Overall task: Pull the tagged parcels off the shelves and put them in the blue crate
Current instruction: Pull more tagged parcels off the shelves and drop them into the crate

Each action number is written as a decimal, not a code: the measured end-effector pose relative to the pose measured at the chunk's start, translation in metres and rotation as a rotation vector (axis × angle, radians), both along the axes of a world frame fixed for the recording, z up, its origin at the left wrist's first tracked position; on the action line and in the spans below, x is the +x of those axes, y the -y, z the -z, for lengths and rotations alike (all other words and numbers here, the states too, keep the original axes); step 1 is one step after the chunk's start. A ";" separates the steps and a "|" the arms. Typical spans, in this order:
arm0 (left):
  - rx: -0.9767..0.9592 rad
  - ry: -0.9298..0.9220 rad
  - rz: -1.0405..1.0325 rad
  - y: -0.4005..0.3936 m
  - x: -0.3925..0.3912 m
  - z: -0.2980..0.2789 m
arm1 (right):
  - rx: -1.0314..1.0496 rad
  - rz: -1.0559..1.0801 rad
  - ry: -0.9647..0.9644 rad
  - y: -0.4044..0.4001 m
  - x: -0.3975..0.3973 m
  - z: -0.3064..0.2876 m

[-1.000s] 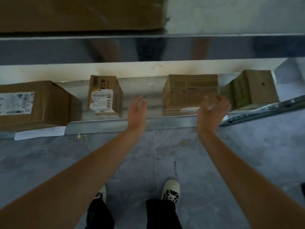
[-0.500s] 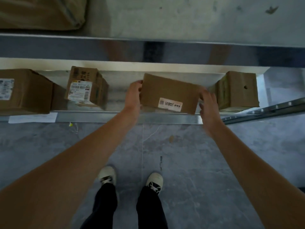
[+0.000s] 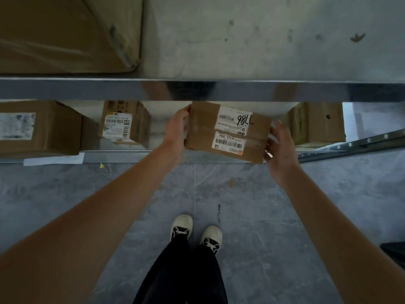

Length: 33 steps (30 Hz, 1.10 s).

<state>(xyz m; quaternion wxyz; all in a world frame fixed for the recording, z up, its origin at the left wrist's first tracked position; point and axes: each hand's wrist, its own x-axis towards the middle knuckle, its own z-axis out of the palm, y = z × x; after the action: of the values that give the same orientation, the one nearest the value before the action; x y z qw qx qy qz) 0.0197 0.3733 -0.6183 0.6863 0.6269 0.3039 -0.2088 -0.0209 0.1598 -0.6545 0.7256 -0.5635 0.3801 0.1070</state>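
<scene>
Item: labelled parcel, centre frame, tilted at lower shelf lip. Left hand and right hand fingers clamped on its ends. Advice: draw out level, clearing upper shelf edge; blue crate unseen.

A brown cardboard parcel with two white barcode labels sits tilted between the left hand and right hand
</scene>
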 end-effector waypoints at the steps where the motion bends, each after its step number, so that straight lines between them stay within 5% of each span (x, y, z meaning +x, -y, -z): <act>1: -0.001 0.006 0.016 -0.001 0.001 0.002 | -0.013 -0.014 0.010 -0.001 0.000 -0.001; 9: 0.032 -0.052 0.004 -0.012 0.000 0.023 | -0.153 -0.116 -0.019 -0.020 0.009 -0.005; 14: 0.057 -0.141 -0.053 -0.031 0.010 0.047 | -0.203 -0.425 -0.070 -0.044 0.025 -0.001; 24: 0.102 -0.089 -0.133 -0.049 0.025 0.085 | -0.174 -0.355 -0.089 -0.074 0.027 0.033; 29: 0.555 0.284 -0.279 0.004 -0.001 0.053 | -0.499 -0.268 -0.035 -0.023 0.014 0.028; 33: 0.489 0.440 -0.074 0.110 -0.032 0.040 | -0.798 -0.135 0.051 0.060 0.005 0.017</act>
<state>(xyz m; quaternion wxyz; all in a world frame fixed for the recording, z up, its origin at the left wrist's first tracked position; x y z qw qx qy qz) -0.0125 0.2631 -0.6581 0.5717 0.7918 0.2121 0.0360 -0.0155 0.1000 -0.6714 0.4504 -0.8271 0.3358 -0.0153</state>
